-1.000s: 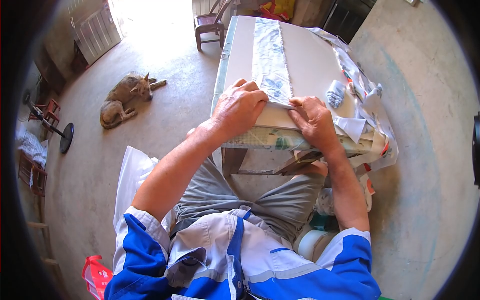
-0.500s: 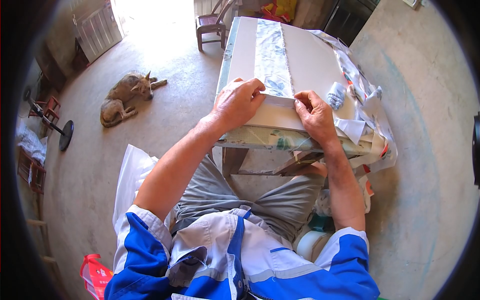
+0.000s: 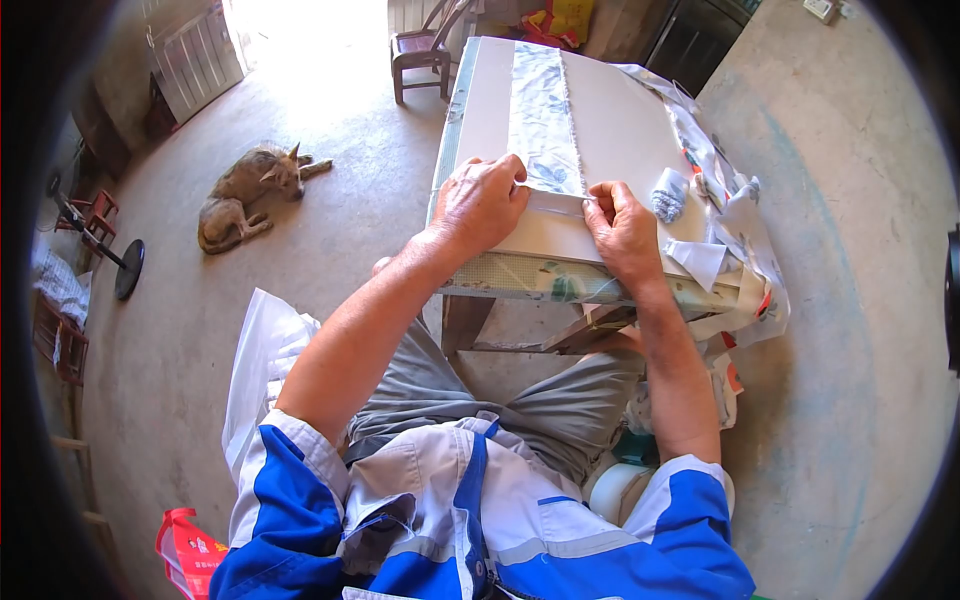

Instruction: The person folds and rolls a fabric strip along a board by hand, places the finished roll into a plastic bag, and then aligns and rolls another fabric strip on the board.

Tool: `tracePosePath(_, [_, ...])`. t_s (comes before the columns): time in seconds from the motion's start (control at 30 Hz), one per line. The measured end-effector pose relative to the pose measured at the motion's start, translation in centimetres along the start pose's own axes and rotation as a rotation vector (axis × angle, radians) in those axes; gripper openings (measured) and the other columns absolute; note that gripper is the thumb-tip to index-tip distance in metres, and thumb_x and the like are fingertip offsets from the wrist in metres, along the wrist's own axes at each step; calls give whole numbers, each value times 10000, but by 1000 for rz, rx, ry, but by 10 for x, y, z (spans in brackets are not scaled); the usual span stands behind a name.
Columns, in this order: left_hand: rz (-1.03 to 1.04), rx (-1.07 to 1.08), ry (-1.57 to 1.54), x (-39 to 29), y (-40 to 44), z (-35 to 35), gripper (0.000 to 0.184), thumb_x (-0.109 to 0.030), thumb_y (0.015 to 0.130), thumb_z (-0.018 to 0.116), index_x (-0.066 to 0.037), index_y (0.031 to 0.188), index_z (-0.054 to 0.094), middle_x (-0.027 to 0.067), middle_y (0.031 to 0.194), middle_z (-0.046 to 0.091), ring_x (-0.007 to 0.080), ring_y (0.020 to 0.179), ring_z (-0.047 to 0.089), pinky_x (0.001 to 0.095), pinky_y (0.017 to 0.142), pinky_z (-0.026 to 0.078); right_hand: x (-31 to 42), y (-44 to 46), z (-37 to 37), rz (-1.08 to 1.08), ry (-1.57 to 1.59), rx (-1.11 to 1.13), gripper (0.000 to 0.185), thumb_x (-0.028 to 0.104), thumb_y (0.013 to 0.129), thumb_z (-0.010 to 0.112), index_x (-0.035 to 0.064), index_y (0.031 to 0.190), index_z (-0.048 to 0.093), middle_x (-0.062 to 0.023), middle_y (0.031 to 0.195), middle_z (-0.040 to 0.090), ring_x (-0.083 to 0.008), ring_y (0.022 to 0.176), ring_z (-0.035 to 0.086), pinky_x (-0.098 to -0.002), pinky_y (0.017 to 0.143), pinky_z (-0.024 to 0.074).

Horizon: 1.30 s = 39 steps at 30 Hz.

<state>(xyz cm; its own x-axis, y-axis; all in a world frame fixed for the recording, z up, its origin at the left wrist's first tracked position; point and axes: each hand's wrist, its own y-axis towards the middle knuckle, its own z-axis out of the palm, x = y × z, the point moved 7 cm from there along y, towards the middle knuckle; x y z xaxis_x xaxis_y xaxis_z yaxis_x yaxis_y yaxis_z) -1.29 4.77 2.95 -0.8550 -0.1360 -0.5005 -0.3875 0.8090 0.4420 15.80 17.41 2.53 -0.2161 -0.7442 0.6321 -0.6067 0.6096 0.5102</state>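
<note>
Holding a long, narrow strip of white cloth (image 3: 545,110) with a blue-grey print and a frayed right edge, laid out lengthwise on a boxy white-topped table (image 3: 625,110), running from close to the far edge down to the hands. Pinching the near left corner with the bare left hand (image 3: 480,202), with fingers curled in narrow on the cloth. Doing much the same at the near right corner with the bare right hand (image 3: 622,232), with thumb and fingertips closed on the edge. Can't really tell how many layers are in either pinch, too small to see. Showing a plain whitish band across the near end, right between the hands, looking like a turned-over bit. Also seeing a small, fuzzy pale blue-grey roll (image 3: 669,195) just right of the right hand, with a pointed white scrap (image 3: 699,262) nearer the front edge and a messy bunch of white and coloured cloth pieces (image 3: 742,220) hanging off the right side. Wearing a blue-and-white jacket (image 3: 430,490) and grey trousers (image 3: 400,380). Over to the left, spotting a brown dog (image 3: 240,188) lying on the concrete floor (image 3: 190,340), plus a dark wooden chair (image 3: 420,58) past the table's far left corner.
</note>
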Motion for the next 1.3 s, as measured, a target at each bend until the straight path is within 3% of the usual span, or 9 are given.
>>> tracePosePath(0.43, [-28,20,85,0,4,4,255,-268,968,643,-60,1108,690,140,972,757,339,1048,697,473,948,519,5,1,3,-51,-135,-38,169,132,961,710,7,1061,655,-180,896,735,-373,803,720,-458,741,567])
tracePosePath(0.7, [-56,28,140,-2,4,8,243,-268,957,633,-81,1105,682,162,1088,737,362,1111,668,491,962,519,6,2,5,-42,-212,0,209,125,942,730,2,1082,637,-205,926,714,-397,832,710,-474,766,563])
tracePosePath(0.9, [-12,7,82,-8,-1,2,162,-237,970,630,-118,1069,676,149,1100,682,366,1128,646,503,952,515,11,-1,3,-27,-382,-39,255,118,941,742,2,1142,634,-211,1142,678,-372,928,701,-444,820,562])
tracePosePath(1.0, [-3,36,84,-10,1,2,153,-191,969,628,-88,1062,692,171,1100,679,375,1108,650,504,945,525,22,-1,1,-68,-500,-16,267,122,944,727,1,1165,639,-216,1241,651,-372,1077,663,-454,944,518])
tracePosePath(1.1, [-11,19,102,-10,2,0,158,-177,966,629,-70,1057,701,180,1106,681,376,1103,650,500,949,527,57,-12,7,-354,-498,-36,304,149,953,705,-1,1210,639,-208,1278,651,-360,1205,614,-486,1058,444])
tracePosePath(1.13, [-15,12,111,-11,1,2,159,-180,966,630,-69,1054,702,178,1108,680,374,1106,648,498,952,526,63,-17,18,-379,-504,26,453,242,981,680,-39,1334,636,-213,1403,615,-367,1311,574,-516,1110,394])
tracePosePath(1.23, [9,-51,111,-3,2,8,159,-233,973,628,-106,1029,706,146,1077,674,368,1118,640,490,950,521,70,-32,45,-470,-488,138,597,356,1021,627,-68,1437,560,-238,1529,531,-393,1438,479,-542,1187,327])
tracePosePath(1.3, [13,-30,125,-2,2,9,167,-242,969,645,-96,1021,707,147,1084,683,370,1119,641,491,955,521,64,-35,52,-379,-497,230,690,440,1034,589,-76,1484,507,-257,1560,495,-398,1489,421,-544,1225,281])
